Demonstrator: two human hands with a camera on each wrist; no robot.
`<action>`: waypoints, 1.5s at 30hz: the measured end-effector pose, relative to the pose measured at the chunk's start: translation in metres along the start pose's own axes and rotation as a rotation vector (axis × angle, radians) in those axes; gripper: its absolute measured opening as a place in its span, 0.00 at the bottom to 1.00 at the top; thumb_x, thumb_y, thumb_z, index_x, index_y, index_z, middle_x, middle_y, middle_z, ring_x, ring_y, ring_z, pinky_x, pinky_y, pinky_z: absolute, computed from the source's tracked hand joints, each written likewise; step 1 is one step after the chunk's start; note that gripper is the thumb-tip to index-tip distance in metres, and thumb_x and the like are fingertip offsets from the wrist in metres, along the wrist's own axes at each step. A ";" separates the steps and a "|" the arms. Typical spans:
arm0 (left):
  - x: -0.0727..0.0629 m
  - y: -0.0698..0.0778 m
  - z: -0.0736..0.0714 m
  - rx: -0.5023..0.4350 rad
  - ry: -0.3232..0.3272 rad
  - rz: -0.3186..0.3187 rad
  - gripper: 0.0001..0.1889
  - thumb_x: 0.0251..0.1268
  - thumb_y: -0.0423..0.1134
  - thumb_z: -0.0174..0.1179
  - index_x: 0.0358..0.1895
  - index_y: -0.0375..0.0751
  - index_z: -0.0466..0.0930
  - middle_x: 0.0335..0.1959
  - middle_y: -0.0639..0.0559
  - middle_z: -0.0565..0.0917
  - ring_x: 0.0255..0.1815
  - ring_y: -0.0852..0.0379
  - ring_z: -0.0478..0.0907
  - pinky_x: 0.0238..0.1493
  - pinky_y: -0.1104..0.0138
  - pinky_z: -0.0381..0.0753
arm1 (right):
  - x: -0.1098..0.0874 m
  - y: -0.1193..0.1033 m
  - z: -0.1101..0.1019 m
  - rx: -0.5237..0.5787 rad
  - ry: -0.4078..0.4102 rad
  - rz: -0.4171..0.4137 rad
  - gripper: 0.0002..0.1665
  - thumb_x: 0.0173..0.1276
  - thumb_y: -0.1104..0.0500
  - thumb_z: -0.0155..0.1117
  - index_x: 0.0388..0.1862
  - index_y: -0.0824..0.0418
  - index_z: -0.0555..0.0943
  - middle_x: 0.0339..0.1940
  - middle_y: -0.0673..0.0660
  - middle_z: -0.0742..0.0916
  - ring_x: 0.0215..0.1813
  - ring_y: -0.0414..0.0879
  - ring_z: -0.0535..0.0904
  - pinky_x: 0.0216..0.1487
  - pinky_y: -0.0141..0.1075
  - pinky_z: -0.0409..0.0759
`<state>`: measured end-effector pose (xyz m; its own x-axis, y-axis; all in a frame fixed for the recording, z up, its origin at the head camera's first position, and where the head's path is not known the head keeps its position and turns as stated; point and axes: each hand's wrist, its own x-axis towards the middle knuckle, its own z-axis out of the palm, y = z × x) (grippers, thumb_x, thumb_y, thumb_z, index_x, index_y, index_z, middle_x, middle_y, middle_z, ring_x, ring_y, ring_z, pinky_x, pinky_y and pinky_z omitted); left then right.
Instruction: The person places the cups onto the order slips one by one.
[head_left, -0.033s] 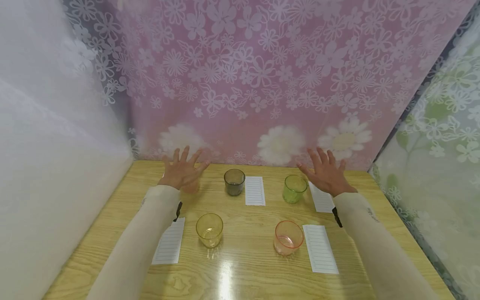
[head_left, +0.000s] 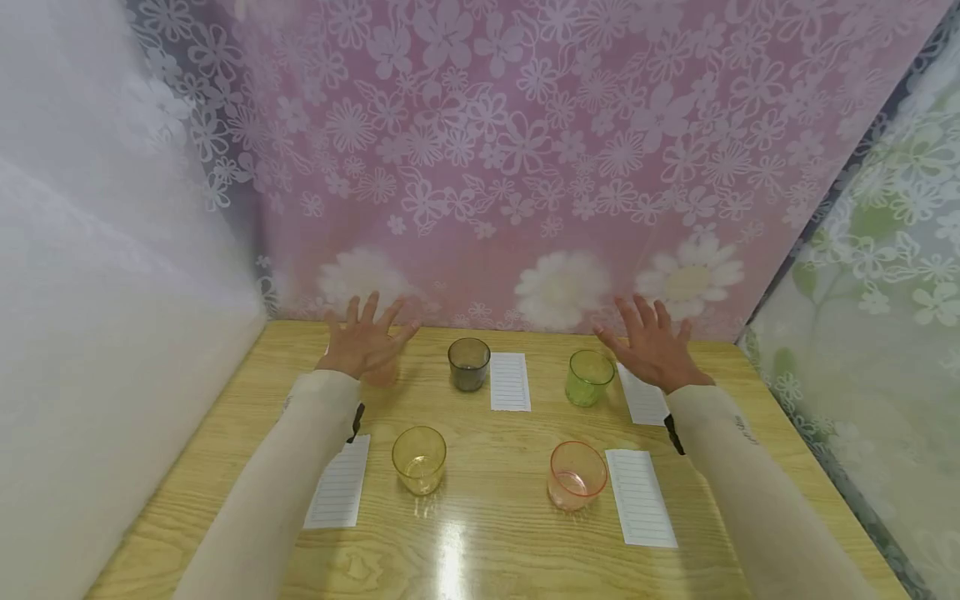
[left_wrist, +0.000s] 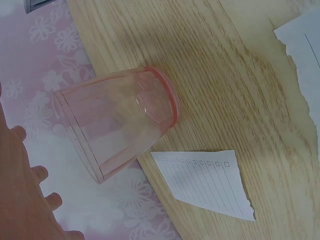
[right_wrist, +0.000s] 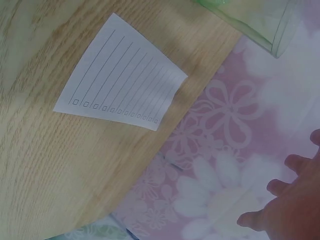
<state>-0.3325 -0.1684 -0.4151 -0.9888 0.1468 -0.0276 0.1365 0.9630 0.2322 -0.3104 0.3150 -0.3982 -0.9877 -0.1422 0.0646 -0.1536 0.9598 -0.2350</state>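
Observation:
My left hand (head_left: pixel 366 342) hovers with fingers spread over the far left of the wooden table (head_left: pixel 487 550), holding nothing. Just under it stands a pink cup (left_wrist: pixel 117 120) with a lined paper slip (left_wrist: pixel 205 182) beside it. My right hand (head_left: pixel 652 342) is also spread and empty, above the far right, just right of a green cup (head_left: pixel 588 377) and over a lined slip (right_wrist: pixel 120 82). A grey cup (head_left: pixel 468 363) stands between the hands. Nearer me are a yellow cup (head_left: pixel 418 458) and an orange cup (head_left: pixel 576 475).
More lined slips lie by the grey cup (head_left: pixel 510 381), the orange cup (head_left: pixel 639 497) and the yellow cup (head_left: pixel 339 493). A pink flowered curtain (head_left: pixel 525 167) closes the back, a white sheet (head_left: pixel 90 292) the left and a green flowered one (head_left: pixel 885 292) the right.

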 end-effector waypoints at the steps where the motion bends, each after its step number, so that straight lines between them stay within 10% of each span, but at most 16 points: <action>1: 0.000 0.000 0.000 -0.003 0.001 0.001 0.47 0.77 0.82 0.24 0.92 0.65 0.41 0.93 0.39 0.39 0.91 0.26 0.33 0.80 0.20 0.30 | 0.000 0.001 0.000 0.003 0.004 0.000 0.56 0.83 0.21 0.38 0.94 0.54 0.45 0.92 0.71 0.48 0.89 0.80 0.38 0.74 0.89 0.31; 26: -0.007 -0.021 -0.007 -0.049 0.027 0.063 0.42 0.83 0.76 0.30 0.92 0.64 0.44 0.93 0.41 0.40 0.92 0.29 0.33 0.82 0.22 0.31 | -0.014 -0.006 -0.006 0.092 0.075 -0.074 0.55 0.84 0.25 0.44 0.94 0.54 0.44 0.92 0.71 0.52 0.88 0.80 0.45 0.77 0.86 0.40; 45: -0.041 -0.051 -0.013 -0.121 0.041 0.228 0.38 0.88 0.69 0.36 0.92 0.60 0.47 0.93 0.40 0.41 0.92 0.30 0.35 0.83 0.23 0.36 | -0.029 -0.040 -0.007 0.072 0.101 -0.196 0.53 0.85 0.29 0.51 0.94 0.55 0.48 0.90 0.67 0.60 0.89 0.71 0.52 0.82 0.81 0.40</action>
<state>-0.2999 -0.2267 -0.4133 -0.9352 0.3455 0.0776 0.3505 0.8717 0.3425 -0.2755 0.2825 -0.3838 -0.9315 -0.2957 0.2119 -0.3473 0.8961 -0.2763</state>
